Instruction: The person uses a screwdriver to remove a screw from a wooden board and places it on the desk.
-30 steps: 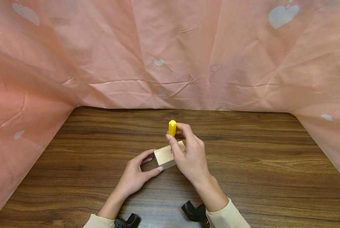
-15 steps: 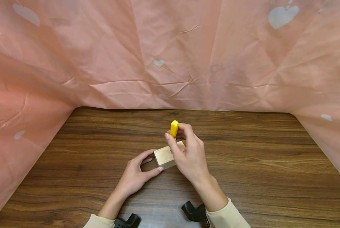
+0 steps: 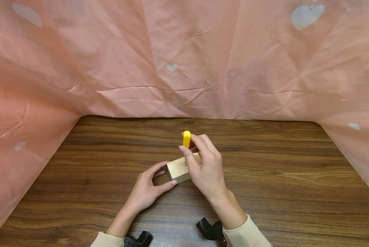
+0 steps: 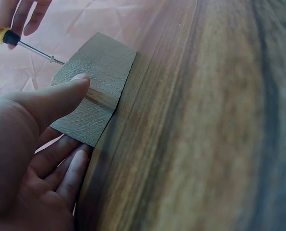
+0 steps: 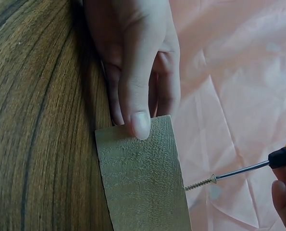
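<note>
- No word, brand or number could be read in any view.
- Faint grey marks, perhaps lettering, stood on the pink cloth between 1 and 2 o'clock from the head view's centre, too pale to make out.
- Farther out in that direction, a large pale heart was printed on the cloth.
- Another pale heart shape showed at 10 o'clock.
- A small heart stood just short of 12 o'clock.
- Tiny white marks on the black wrist device, near 5 o'clock, were too small to read.
</note>
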The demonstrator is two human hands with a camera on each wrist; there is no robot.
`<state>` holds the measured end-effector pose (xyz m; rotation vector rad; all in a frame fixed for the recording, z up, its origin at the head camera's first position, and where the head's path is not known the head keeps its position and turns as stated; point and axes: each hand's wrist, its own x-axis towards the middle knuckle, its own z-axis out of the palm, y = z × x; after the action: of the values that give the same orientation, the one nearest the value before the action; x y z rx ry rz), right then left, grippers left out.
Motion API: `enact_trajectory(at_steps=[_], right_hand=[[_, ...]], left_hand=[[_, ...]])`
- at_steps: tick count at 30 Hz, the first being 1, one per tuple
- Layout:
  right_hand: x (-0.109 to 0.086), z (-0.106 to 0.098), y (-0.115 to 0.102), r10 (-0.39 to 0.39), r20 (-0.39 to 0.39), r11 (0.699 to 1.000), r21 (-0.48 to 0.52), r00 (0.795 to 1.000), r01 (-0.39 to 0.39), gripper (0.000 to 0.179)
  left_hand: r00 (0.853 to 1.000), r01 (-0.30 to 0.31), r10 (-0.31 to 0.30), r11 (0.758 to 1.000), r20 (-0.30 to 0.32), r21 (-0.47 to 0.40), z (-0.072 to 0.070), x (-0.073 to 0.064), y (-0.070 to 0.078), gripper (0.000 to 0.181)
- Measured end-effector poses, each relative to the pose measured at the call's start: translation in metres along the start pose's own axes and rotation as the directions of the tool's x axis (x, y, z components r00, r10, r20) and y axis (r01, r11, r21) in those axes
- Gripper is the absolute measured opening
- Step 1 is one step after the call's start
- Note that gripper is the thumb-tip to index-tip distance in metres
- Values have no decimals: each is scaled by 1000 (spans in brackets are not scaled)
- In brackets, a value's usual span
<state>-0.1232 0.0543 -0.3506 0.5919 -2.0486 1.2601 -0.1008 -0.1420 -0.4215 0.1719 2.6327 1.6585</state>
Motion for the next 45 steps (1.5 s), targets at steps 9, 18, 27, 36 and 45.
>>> enact_trajectory(at_steps=[9, 18, 27, 36, 45], right_hand=[[0, 1, -1, 20, 8, 1000, -22, 1000, -20, 46], [1, 0, -2, -10, 19, 1000, -12, 1000, 10, 30], [0, 1, -3, 35, 11, 999, -11, 999, -35, 29], [1, 0, -3, 34, 35, 999, -25, 999, -33, 28], [-2, 1, -5, 117, 23, 993, -7, 993, -117, 35]], left_hand=[[1000, 0, 0, 1000, -2, -2, 0, 0, -1, 58], [1000, 5, -5, 1000, 4, -8, 0, 0, 0, 58], [1000, 11, -11, 1000, 0, -6, 0, 0, 0, 58], [1000, 5, -5, 1000, 0, -7, -1, 1, 0, 58], [1000, 10, -10, 1000, 2, -7, 0, 0, 0, 59]])
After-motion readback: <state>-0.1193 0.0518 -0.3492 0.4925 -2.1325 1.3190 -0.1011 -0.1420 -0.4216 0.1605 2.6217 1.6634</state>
